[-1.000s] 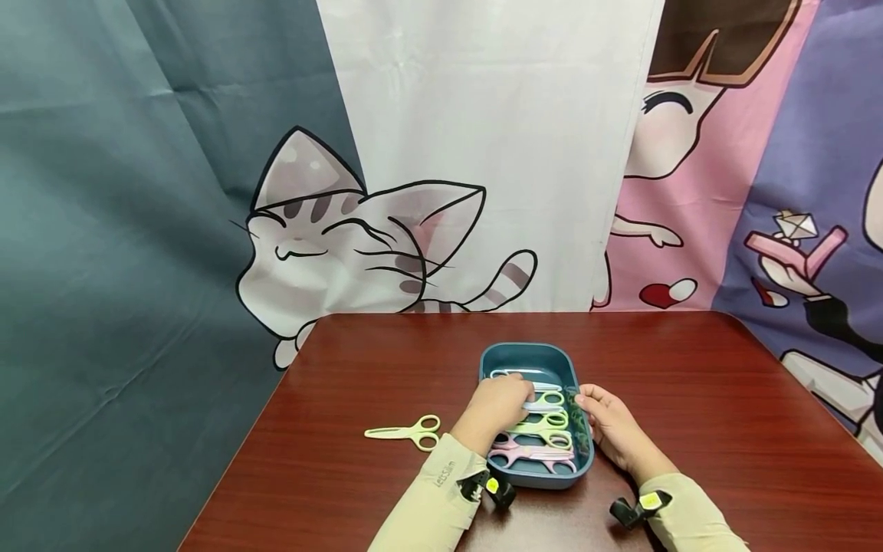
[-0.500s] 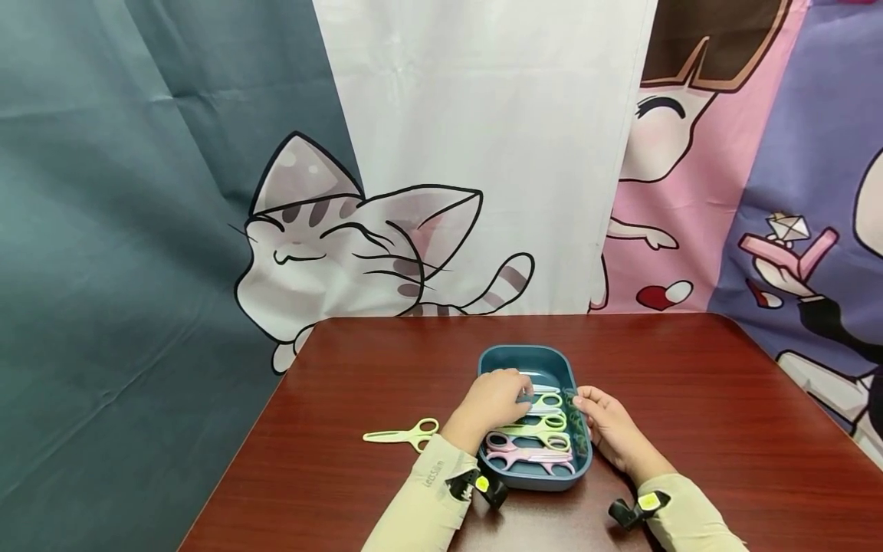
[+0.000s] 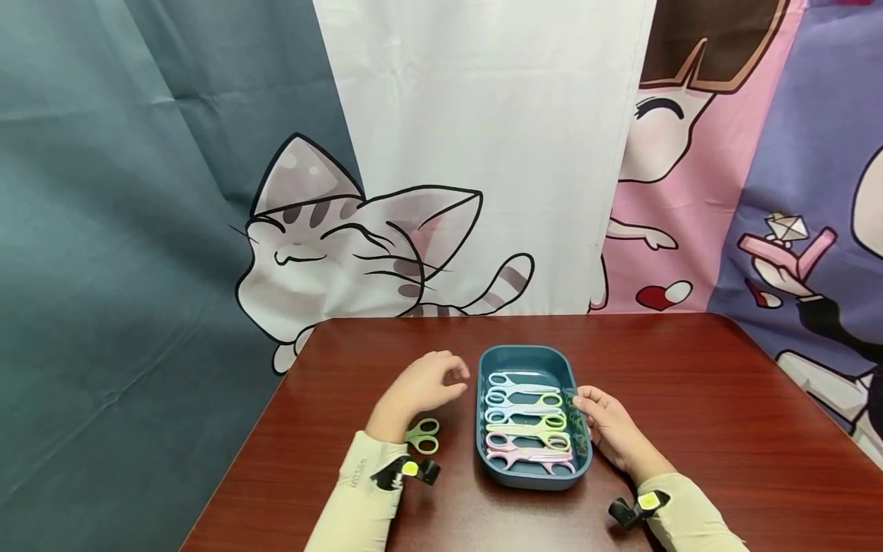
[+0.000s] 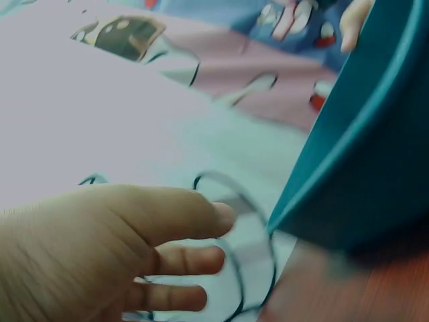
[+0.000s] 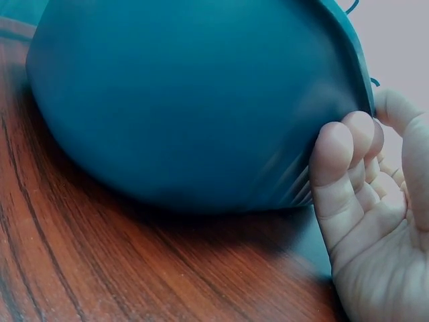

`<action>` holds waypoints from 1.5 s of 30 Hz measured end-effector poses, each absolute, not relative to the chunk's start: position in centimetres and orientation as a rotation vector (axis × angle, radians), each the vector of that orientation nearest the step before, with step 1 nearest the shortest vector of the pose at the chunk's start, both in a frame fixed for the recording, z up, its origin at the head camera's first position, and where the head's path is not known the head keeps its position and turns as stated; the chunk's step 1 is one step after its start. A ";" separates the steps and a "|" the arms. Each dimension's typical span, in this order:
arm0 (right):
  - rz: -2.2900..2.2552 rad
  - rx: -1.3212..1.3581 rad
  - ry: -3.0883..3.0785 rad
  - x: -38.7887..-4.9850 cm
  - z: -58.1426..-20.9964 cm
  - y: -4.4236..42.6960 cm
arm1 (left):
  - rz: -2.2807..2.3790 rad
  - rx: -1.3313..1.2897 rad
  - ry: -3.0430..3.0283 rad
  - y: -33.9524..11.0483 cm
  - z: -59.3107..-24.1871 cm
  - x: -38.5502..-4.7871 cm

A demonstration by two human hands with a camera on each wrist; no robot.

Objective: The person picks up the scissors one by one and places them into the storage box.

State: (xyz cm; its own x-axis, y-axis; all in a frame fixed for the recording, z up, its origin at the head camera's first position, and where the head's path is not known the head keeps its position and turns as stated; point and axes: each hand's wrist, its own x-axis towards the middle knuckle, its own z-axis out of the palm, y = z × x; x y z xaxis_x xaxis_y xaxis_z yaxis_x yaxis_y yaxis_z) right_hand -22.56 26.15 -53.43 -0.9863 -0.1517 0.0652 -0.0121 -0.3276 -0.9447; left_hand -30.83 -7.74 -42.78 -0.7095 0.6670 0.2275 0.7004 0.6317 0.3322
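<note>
My left hand [image 3: 421,389] hovers left of a dark blue oblong box [image 3: 524,484], its fingers loosely bent with nothing between them. My right hand [image 3: 610,426] pinches the box's right rim; in the right wrist view the fingertips [image 5: 333,151] press the outer wall while the thumb goes over the edge. Several pairs of small scissors lie crosswise in a row in the box, with light blue scissors [image 3: 502,379] at the back and pink scissors [image 3: 527,455] at the front. One pair of light green scissors [image 3: 424,445] lies on the table, its blades hidden behind my left wrist.
The box stands on a reddish-brown wooden table [image 3: 655,360]. Behind the table hangs a cloth backdrop [image 3: 483,115] printed with a cartoon cat and figures. A small black camera mount is strapped to each sleeve.
My left hand has lifted out of the box and moved left, uncovering the scissors inside and now partly covering the green pair on the table. My right hand keeps its place on the rim.
</note>
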 end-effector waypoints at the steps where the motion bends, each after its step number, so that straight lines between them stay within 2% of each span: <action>1: -2.484 -0.217 1.768 -22.5 -53.4 26.1 | -0.623 -1.146 -2.793 -8.7 -42.9 -31.0; 9: -2.486 -0.178 1.791 -22.5 -53.3 25.9 | -0.698 -0.887 -3.186 -13.7 -43.8 -30.9; 20: -2.478 -0.148 1.791 -22.5 -53.4 25.8 | -0.423 -0.552 -3.475 -14.3 -45.1 -29.9; 33: -2.467 -0.141 1.797 -22.5 -53.5 26.0 | -0.237 -0.587 -3.501 -13.6 -45.6 -29.9; 45: -2.457 -0.143 1.812 -22.5 -53.4 26.0 | -0.375 -0.635 -3.414 -13.7 -43.6 -29.0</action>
State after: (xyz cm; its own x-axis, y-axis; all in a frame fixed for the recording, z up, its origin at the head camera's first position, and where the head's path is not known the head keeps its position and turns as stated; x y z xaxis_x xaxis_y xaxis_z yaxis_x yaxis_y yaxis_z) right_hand -22.51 26.00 -53.39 -0.9920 -0.1237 0.0246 0.0131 -0.2944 -0.9556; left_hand -29.01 -13.69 -43.60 -0.8749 0.3818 -0.2981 0.3079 0.9134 0.2662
